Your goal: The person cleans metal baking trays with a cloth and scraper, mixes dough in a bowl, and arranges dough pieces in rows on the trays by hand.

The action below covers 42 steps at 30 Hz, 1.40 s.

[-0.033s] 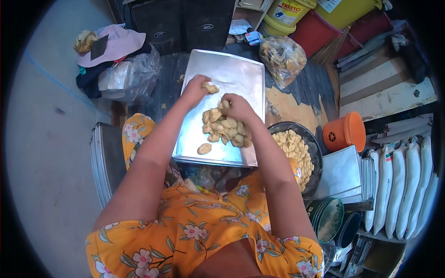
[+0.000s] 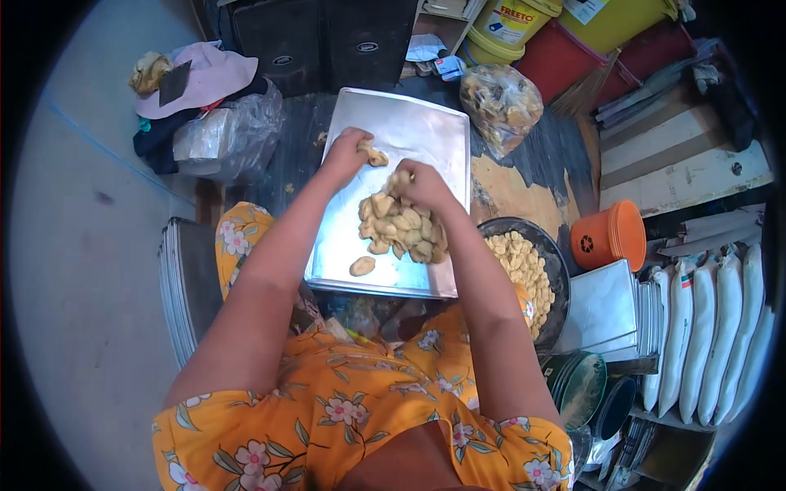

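Observation:
A shallow silver metal tray (image 2: 332,262) lies before me. Near its upper left, my left hand (image 2: 348,154) has its fingers closed on a pale dough piece (image 2: 375,155). My right hand (image 2: 422,184) pinches another piece at the top of a heap of flattened, pale tan dough pieces (image 2: 401,229) on the tray's right half. One loose piece (image 2: 362,266) sits apart at the lower left. A round dark pan (image 2: 558,270) full of similar small pieces stands right of the tray, partly behind my right arm.
A bagged heap (image 2: 501,102) sits beyond the tray's right corner. An orange bucket (image 2: 606,233), stacked metal sheets (image 2: 594,303) and white sacks (image 2: 704,327) stand at right. Bundled cloth and plastic (image 2: 221,131) lie upper left; black boxes (image 2: 278,49) and coloured tubs (image 2: 548,61) line the back.
Both my hands have shifted very slightly, the left one a little upward with its piece. The heap and tray look nearly the same, a few pixels lower in view.

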Available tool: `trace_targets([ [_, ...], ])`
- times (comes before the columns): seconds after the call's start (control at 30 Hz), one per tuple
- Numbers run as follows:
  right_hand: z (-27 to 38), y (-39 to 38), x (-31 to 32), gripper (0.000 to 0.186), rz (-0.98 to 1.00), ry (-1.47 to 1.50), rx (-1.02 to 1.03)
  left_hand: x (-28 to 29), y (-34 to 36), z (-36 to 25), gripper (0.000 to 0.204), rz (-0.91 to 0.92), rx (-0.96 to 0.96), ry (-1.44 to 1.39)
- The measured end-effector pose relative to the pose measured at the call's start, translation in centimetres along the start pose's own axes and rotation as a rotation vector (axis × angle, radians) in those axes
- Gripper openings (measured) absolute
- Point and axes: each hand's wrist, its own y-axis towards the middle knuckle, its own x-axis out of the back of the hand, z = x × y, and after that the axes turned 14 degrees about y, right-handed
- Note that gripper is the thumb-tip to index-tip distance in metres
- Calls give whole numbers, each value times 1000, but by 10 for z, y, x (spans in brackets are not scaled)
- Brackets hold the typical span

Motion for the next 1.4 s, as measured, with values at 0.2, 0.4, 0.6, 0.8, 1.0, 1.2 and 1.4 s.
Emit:
trace_targets([
  [0.2, -17, 74, 22, 46, -298, -91, 123, -7, 44, 16, 34, -47, 64, -89],
  [0.4, -9, 96, 0, 52, -67, -565, 293, 1, 58, 37, 25, 203, -170, -35],
  [0.6, -24, 145, 20, 44, -400, -344, 311, -21, 98, 37, 17, -14, 50, -197],
  [0.8, -24, 145, 38, 46, -291, -487, 299, -25, 107, 48, 21, 9, -231, -28],
  [1.0, -37, 132, 47, 58, -387, -496, 384, -8, 111, 35, 23, 237, -177, 342],
  [1.2, -30, 150, 53, 49, -440, -361, 158, -26, 112, 27, 29, -50, -190, 492],
  [1.4, -62, 137, 66, 39, -496, -337, 356, -35, 116, 23, 32, 144, -295, 410],
])
